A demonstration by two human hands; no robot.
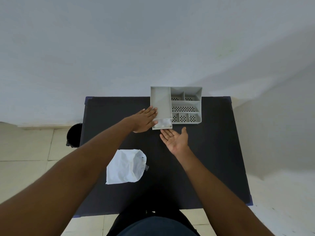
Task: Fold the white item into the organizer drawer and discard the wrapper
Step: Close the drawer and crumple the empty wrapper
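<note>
A grey desk organizer (185,104) stands at the far side of the black table (213,150). Its small drawer (162,127) is pulled out a little at the front left, and the folded white item (164,123) lies inside it. My left hand (144,120) rests flat against the organizer's left side, fingers on its top edge, holding nothing. Just in front of the drawer, my right hand (176,139) is palm up with fingers spread, apart from the drawer front. The white wrapper (125,166) lies open-mouthed on the table, near me and to the left.
A black bin (74,135) stands on the tiled floor beside the table's left edge. A pale wall rises behind the table. The organizer's right part has several perforated compartments (185,109). My dark-clothed lap shows at the bottom.
</note>
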